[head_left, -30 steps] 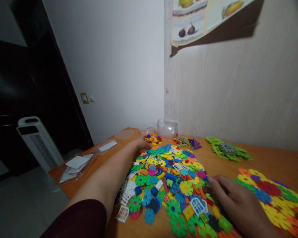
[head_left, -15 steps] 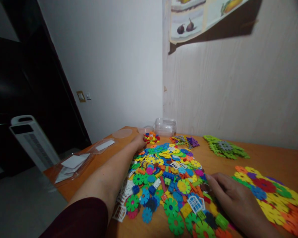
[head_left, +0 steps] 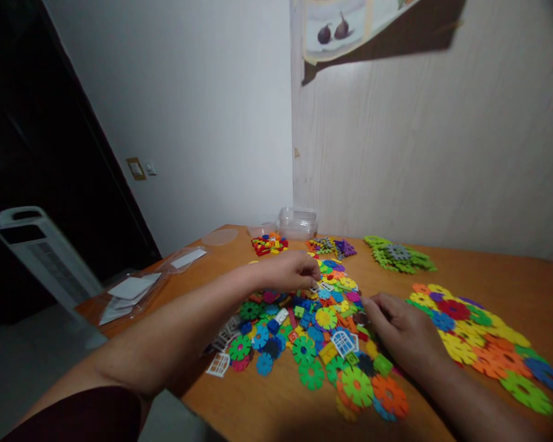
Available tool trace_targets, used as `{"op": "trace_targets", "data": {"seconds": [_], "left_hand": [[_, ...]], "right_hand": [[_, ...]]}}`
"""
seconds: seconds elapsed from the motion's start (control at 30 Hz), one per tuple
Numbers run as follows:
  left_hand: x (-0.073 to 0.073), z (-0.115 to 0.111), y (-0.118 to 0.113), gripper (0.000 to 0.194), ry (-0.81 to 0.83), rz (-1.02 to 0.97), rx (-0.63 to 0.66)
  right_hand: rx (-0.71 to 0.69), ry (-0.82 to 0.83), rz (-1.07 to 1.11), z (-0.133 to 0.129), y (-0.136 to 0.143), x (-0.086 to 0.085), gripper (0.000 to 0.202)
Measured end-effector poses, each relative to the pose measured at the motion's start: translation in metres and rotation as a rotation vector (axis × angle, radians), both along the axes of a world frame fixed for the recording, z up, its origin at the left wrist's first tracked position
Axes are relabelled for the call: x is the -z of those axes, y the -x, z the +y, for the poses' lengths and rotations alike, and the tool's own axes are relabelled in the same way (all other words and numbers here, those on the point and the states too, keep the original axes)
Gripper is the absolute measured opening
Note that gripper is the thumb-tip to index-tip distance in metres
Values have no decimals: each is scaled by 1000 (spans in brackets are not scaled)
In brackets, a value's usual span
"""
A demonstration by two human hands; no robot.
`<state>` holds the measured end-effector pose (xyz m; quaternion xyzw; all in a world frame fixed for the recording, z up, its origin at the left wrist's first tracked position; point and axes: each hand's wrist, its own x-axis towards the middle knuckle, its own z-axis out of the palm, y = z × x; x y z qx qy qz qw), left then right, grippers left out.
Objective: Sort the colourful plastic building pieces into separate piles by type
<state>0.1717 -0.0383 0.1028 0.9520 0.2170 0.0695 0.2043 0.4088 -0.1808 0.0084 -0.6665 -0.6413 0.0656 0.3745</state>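
Observation:
A mixed heap of plastic toy pieces (head_left: 326, 318) spreads over the wooden table: notched flower discs, small bricks and white window frames. My left hand (head_left: 299, 271) is over the back of the heap, fingers bent down and pressed together, close to a white window frame (head_left: 325, 286). Whatever its fingertips hold, if anything, is hidden. At the heap's right edge rests my right hand (head_left: 399, 325), its fingers curled in beside the pieces; what they hold, if anything, I cannot make out. Another white window frame (head_left: 344, 342) lies nearer the front.
Behind the heap are a small pile of bricks (head_left: 270, 244), grey and purple pieces (head_left: 332, 247) and clear plastic boxes (head_left: 297, 223). Green pieces (head_left: 399, 255) lie at the back right, larger flower discs (head_left: 477, 337) at the right. Lids with white paper (head_left: 131, 293) sit at the left edge.
My left hand has come back from the small brick pile and moved right, over the heap. My right hand stays by the heap's right edge. The view has shifted slightly.

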Motion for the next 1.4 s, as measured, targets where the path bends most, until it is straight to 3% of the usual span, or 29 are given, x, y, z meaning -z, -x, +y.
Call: {"op": "trace_targets", "data": {"seconds": [0.17,0.3,0.5,0.8,0.9,1.0,1.17,1.3,1.4], "left_hand": [[1,-53,-17,26,-134,121,306],[10,-68,-26,27,-255,178,333],[15,-71,-32,18,-254,215,292],[14,-63,-33,3,-37,206,158],[12,-62,-30,6,-43,156,121],[7,-67,-25,11,-61,178,170],[4,-82,-13,23,-174,271,374],[11,-87,-11,15,-266,316,387],[13,-86,-11,3,-207,286,385]], "right_hand": [[6,-17,-35,2,0,1,45],[10,-33,-50,2,1,1,44],[15,-33,-67,2,1,-1,43],[14,-14,-44,2,1,-1,44],[28,-12,-41,2,2,-2,43],[32,-19,-40,2,3,-3,43],[20,0,-32,2,2,-1,45],[9,24,-28,4,-2,3,46],[9,28,-28,4,-3,4,47]]}}
